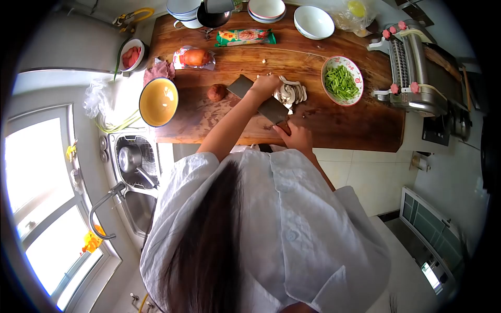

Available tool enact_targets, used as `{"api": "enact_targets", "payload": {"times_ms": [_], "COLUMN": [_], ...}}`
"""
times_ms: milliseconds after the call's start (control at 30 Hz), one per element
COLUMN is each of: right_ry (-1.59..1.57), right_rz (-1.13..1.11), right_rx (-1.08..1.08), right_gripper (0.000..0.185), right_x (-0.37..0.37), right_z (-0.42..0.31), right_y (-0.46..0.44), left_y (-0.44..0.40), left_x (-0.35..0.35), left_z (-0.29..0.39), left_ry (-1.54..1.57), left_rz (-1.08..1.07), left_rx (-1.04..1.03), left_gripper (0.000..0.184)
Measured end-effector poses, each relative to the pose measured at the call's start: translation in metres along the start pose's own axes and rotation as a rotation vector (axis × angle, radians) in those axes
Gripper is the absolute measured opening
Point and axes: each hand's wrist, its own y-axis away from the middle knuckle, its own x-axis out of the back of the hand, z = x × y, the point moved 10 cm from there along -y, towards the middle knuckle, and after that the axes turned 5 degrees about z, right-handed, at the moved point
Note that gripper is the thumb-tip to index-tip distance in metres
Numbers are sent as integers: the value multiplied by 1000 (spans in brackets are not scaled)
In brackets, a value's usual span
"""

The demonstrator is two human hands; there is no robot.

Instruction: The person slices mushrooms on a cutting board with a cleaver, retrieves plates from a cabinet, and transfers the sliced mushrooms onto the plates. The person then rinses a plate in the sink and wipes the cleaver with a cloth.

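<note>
A wide dark grey cleaver point(273, 110) lies diagonally over the wooden worktop, partly hidden under my left forearm. My right hand point(298, 136) is closed at its near right end, where the handle is hidden by the fingers. Beyond the blade, my left hand point(267, 85) has its fingers bent together against the left side of some pale sliced mushrooms point(292, 93); what they grip is hidden. A round reddish-brown item point(217, 92) sits left of the blade. To the right, a patterned bowl point(358, 78) holds chopped green pieces point(342, 82).
A yellow bowl point(158, 102) stands at the worktop's left edge, near a packaged orange-red item point(194, 57). Behind are a green packet point(245, 37) and white bowls point(313, 22). A metal roller machine point(412, 68) stands right; a sink point(140, 211) is left.
</note>
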Motion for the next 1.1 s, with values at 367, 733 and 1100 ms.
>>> {"api": "enact_targets", "payload": {"times_ms": [367,733,1100], "right_ry": [-765,-749,-302], "right_rz": [-86,-340,-119], "right_rx": [-245,-400,-43], "right_gripper": [39,46,47], "right_x": [-35,-57,-29], "right_z": [34,-5,-37], "right_y": [12,7,-3], "left_y": [144,173,174], "left_x": [57,20,21], "left_z": [-76,-51,-52], "left_ry": [413,383,394], "left_rz": [663,731,744], "left_rx": [444,475,451], "left_gripper": [18,25,24]}}
